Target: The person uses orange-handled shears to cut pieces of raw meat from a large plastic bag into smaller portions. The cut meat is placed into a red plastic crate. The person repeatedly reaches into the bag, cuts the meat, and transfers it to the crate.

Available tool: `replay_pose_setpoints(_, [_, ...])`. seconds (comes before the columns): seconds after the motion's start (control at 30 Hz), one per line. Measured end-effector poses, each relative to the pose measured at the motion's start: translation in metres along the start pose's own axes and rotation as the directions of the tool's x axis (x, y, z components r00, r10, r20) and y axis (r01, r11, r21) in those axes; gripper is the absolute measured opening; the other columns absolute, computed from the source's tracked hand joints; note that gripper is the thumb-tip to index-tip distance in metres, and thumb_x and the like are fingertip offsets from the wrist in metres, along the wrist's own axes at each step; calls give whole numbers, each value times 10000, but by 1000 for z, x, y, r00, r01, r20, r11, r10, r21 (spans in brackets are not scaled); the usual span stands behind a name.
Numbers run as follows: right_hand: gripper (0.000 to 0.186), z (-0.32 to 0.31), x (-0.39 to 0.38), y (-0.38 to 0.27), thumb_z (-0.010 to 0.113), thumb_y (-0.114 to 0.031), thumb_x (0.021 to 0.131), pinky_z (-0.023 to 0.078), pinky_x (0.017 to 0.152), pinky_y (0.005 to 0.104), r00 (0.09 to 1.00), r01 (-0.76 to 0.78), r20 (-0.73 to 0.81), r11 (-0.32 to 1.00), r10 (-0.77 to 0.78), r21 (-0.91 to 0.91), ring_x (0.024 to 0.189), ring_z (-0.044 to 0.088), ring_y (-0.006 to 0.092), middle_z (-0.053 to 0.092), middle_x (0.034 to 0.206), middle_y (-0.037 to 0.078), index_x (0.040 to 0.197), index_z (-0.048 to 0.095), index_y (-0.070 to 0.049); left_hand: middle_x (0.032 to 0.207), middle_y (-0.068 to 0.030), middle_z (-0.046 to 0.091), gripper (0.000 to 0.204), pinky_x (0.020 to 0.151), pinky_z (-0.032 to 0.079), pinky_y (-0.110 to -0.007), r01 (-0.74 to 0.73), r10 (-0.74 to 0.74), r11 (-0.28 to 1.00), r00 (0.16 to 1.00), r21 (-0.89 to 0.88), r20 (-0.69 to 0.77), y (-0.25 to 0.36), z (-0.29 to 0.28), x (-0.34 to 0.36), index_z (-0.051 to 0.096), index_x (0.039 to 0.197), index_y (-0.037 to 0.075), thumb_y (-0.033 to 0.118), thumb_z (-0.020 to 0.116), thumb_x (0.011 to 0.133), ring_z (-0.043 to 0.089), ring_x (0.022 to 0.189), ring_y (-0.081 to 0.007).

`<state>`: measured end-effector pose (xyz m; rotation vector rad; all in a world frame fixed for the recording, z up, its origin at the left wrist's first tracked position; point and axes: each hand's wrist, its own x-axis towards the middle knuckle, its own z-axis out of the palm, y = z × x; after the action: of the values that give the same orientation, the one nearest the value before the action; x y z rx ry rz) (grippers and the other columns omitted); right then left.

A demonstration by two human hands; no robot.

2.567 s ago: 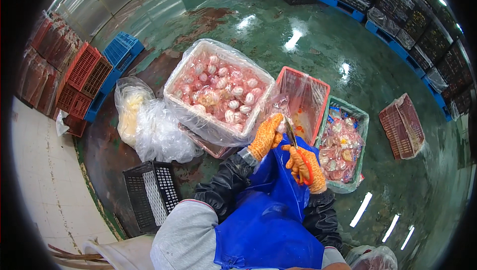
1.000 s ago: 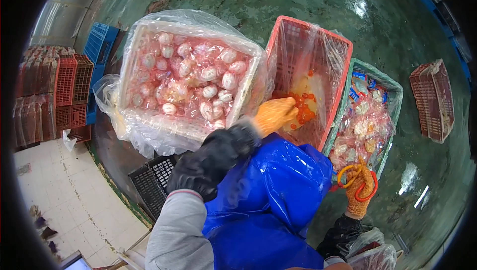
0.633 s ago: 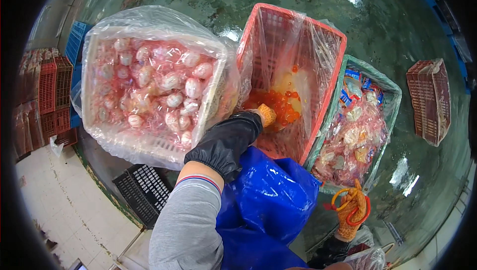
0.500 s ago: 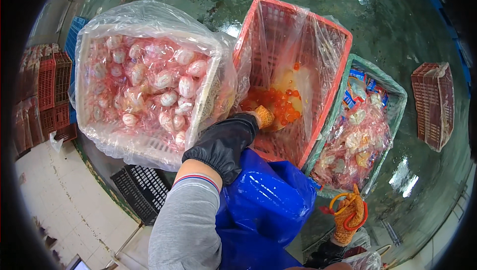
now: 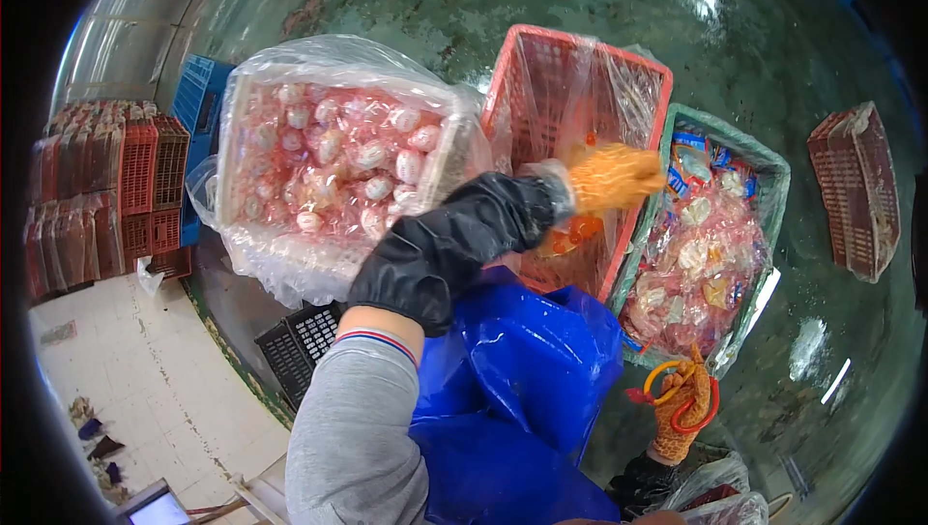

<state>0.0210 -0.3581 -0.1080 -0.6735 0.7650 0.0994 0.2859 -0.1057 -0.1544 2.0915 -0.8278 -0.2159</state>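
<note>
My left hand (image 5: 612, 177), in an orange glove with a black sleeve cover, hovers over the right rim of a red crate (image 5: 541, 71) lined with clear plastic. The glove is blurred, so whether it holds anything is unclear. A few orange pieces (image 5: 572, 235) lie at the crate's bottom. My right hand (image 5: 680, 409), also orange-gloved, hangs low beside my blue apron (image 5: 522, 380) and grips scissors (image 5: 677, 392) with orange and red loops. A white crate of pale pink pieces (image 5: 338, 158) in plastic stands to the left. A green crate of mixed packets (image 5: 710, 235) stands to the right.
Stacks of red crates (image 5: 106, 187) line the left wall, with a blue crate (image 5: 198, 109) beside them. A black crate (image 5: 300, 341) sits under the white one. Another red crate (image 5: 855, 187) lies at the far right on the wet green floor (image 5: 773, 51). White tiles (image 5: 145, 390) at lower left.
My left hand has risen from the orange pieces in the red crate to its right rim. My right hand has stayed low with the scissors. The view has pulled back a little.
</note>
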Motion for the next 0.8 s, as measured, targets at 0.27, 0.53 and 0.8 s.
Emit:
replay_pose_setpoints(0.27, [374,18,-30,-3,456,-147,892,444,630,208,901,431,194,738,-389,-519,705,507,121,510,864,42,1235,442,-1,1390,-244,201,789,1005,123,-594,-182,196,909,981,374,1,83,72,-32,359,1333,226,460,648,637,138,1287,-456])
replay_pose_setpoints(0.53, [363,56,-41,14,450,-105,887,441,604,216,906,407,313,787,-285,-464,693,504,121,509,860,44,1239,442,-15,1310,-246,328,708,1028,203,-491,566,-164,728,690,385,-705,95,-88,-201,360,1305,72,358,617,711,276,1229,-427])
replay_pose_setpoints(0.8, [362,85,-67,33,444,-63,882,437,579,225,853,470,455,757,-257,-454,681,501,122,508,857,47,1242,442,-28,1203,-114,493,533,912,347,-453,781,-249,188,624,595,-741,-26,-201,-356,465,1205,73,311,549,735,409,1157,-316])
